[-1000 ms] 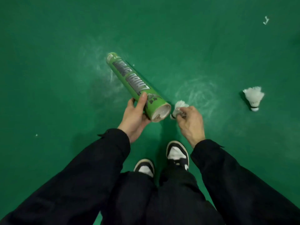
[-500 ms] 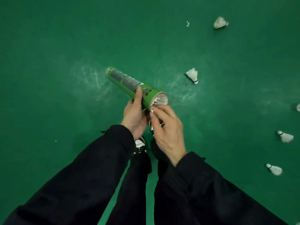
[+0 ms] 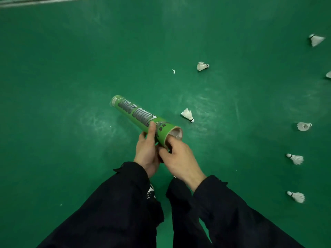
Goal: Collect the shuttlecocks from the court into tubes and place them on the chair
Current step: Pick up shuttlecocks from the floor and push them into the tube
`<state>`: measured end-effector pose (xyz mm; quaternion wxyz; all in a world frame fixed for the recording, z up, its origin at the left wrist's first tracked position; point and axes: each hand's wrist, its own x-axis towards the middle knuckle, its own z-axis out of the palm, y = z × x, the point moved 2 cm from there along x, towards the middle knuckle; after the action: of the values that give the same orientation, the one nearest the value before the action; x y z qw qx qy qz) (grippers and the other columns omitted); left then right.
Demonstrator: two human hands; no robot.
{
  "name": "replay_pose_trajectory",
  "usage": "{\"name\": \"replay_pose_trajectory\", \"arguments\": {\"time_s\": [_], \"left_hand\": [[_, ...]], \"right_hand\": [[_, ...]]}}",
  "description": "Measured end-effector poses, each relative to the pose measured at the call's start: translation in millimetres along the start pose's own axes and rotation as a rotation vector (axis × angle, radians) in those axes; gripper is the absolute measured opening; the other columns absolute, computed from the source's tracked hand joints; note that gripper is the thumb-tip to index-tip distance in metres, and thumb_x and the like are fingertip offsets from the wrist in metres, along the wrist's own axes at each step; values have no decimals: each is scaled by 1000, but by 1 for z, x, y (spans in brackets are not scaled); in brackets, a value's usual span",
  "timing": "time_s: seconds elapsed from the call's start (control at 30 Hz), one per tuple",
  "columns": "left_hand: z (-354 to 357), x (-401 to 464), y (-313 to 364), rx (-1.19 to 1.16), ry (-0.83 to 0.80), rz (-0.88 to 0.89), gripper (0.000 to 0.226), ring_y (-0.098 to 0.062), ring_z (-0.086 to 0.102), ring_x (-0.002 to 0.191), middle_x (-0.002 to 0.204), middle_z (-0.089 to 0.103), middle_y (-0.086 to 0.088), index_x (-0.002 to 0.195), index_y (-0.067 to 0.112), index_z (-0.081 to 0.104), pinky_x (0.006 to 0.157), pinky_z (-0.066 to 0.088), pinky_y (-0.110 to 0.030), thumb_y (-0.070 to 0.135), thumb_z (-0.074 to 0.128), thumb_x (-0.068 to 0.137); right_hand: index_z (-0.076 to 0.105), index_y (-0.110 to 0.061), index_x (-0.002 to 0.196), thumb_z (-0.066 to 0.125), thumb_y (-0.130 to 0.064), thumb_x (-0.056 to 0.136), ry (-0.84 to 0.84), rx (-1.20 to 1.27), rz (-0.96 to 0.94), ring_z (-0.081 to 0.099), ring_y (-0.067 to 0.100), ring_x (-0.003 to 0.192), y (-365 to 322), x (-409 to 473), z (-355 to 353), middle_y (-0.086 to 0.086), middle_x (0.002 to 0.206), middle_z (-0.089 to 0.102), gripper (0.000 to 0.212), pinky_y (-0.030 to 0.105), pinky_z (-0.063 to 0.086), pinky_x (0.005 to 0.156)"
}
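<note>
My left hand (image 3: 146,151) grips a green shuttlecock tube (image 3: 138,116) around its lower part, holding it tilted with the open end (image 3: 176,133) toward the right. White feathers of a shuttlecock show inside that opening. My right hand (image 3: 179,158) is at the tube's open end, with thumb and fingers curled against the rim from below. Several white shuttlecocks lie on the green court: the nearest (image 3: 187,114) just right of the tube, another (image 3: 202,66) farther off.
More shuttlecocks lie along the right side (image 3: 304,126), (image 3: 295,158), (image 3: 296,196), with one far back (image 3: 316,39). A small white scrap (image 3: 173,71) lies on the floor. A white court line (image 3: 44,0) runs along the top left. My dark-trousered legs fill the bottom.
My right hand carried a shuttlecock to the tube's mouth and pushed it in; its feathers now sit inside. The view has risen and swung, bringing more shuttlecocks into sight.
</note>
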<state>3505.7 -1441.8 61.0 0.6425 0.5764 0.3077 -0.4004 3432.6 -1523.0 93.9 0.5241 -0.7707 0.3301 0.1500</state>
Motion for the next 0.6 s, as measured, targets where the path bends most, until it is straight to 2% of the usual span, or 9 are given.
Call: {"name": "replay_pose_trajectory", "arguments": {"time_s": [0.07,0.1,0.13,0.23,0.33,0.47,0.53,0.6], "left_hand": [[18,14,11,-69,11,13,65,-29,73,109,134,68,-25,143,-1,51,83,63,-37,48,61,101],[25,22,15,-85,12,18,65,-28,73,109,135,67,-25,143,-1,51,84,63,-36,48,61,102],[32,29,19,-87,15,19,64,-28,73,109,135,68,-24,143,0,50,84,63,-36,47,61,102],[47,51,30,-73,11,17,61,-27,73,111,133,69,-22,144,3,49,89,63,-37,46,61,102],[58,76,36,-44,-31,-12,62,-27,73,114,134,69,-21,145,4,47,96,59,-41,46,62,102],[71,121,34,13,-91,-44,68,-28,75,111,130,71,-21,152,3,37,88,63,-41,43,61,103],[75,146,31,10,-82,-62,73,-30,76,107,128,72,-21,158,4,27,85,64,-44,40,60,104],[77,178,27,20,-53,-57,75,-27,77,102,127,73,-18,161,6,23,79,65,-43,38,60,104]], "right_hand": [[62,-27,103,54,-30,91,139,19,-112,60,22,79,-3,10,-12,-5,101,67,14,43,53,70],[61,-28,98,54,-29,94,156,30,-134,59,21,76,-4,17,-18,-6,99,64,9,42,52,69],[58,-29,93,53,-30,96,143,45,-133,60,23,75,-5,26,-23,-5,96,63,6,44,52,69],[47,-30,84,51,-32,99,54,37,-85,65,29,81,-7,55,-35,-4,89,60,16,45,53,71],[48,-24,83,51,-30,102,-2,12,-39,60,27,77,-4,83,-44,-7,81,56,20,47,52,70],[60,-19,87,59,-38,94,42,67,9,60,21,73,10,122,-53,-6,79,62,20,45,53,68],[69,-26,96,62,-37,89,166,227,15,60,14,70,25,137,-57,-9,86,68,15,38,53,66],[70,-34,101,61,-39,88,279,337,90,61,17,67,54,156,-57,-16,88,71,17,36,53,64]]}}
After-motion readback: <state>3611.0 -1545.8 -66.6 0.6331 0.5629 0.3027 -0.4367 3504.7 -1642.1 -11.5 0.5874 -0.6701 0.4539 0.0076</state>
